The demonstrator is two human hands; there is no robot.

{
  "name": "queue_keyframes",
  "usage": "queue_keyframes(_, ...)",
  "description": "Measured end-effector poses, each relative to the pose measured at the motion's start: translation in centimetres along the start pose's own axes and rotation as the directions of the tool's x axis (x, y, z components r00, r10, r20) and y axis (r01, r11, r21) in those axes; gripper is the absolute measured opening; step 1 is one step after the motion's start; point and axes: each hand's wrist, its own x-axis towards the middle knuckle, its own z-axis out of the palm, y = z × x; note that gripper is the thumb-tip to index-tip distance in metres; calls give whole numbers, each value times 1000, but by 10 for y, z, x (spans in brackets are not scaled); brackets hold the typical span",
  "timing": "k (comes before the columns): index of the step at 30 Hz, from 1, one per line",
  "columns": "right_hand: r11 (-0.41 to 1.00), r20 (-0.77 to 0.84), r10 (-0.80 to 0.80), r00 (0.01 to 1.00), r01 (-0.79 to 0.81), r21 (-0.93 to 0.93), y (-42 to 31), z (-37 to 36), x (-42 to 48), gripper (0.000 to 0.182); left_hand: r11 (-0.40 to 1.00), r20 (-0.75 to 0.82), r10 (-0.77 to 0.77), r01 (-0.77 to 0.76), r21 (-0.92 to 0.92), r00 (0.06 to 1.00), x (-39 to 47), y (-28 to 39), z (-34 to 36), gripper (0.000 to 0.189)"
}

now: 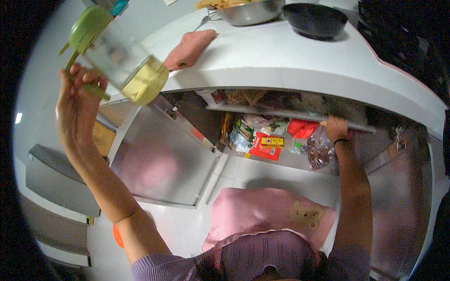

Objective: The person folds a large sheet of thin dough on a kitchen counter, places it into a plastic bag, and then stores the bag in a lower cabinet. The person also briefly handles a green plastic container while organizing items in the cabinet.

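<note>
My left hand (84,82) is raised at the upper left, its fingers closed round the green handle of a clear pitcher (121,65). The pitcher is tilted, has a green lid (89,26) and holds pale yellow liquid near its base. My right hand (335,128) reaches into the open cabinet under the counter, by the edge of its shelf (299,117). Its fingers are partly hidden in shadow. A clear plastic bag with dark contents (319,149) lies just beside the right wrist; whether the hand touches it is unclear. A red bag (301,128) is to its left.
A pink cloth (191,49), a metal bowl with food (249,12) and a black bowl (314,21) stand on the white counter (253,49). Below, a textured cabinet door (165,158) hangs open at the left. Packets, including a yellow one (272,142), lie on the cabinet floor.
</note>
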Motion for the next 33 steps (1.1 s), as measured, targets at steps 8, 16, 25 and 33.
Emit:
queue_keyframes(8,999,-32,3,999,-2,52,11,15,3,47,996,-230,-38,57,76,973,-62,-22,11,23)
queue_keyframes(16,997,74,18,997,-24,70,4,0,-1,48,988,-256,-154,157,-10,954,-100,-56,-3,25)
queue_keyframes(25,992,-152,-86,985,70,-108,11,16,-9,41,974,-222,-218,199,-103,950,-121,-112,1,25)
queue_keyframes(33,996,-218,-86,972,92,14,14,22,-4,45,968,-472,-220,130,-215,854,-149,-184,2,28)
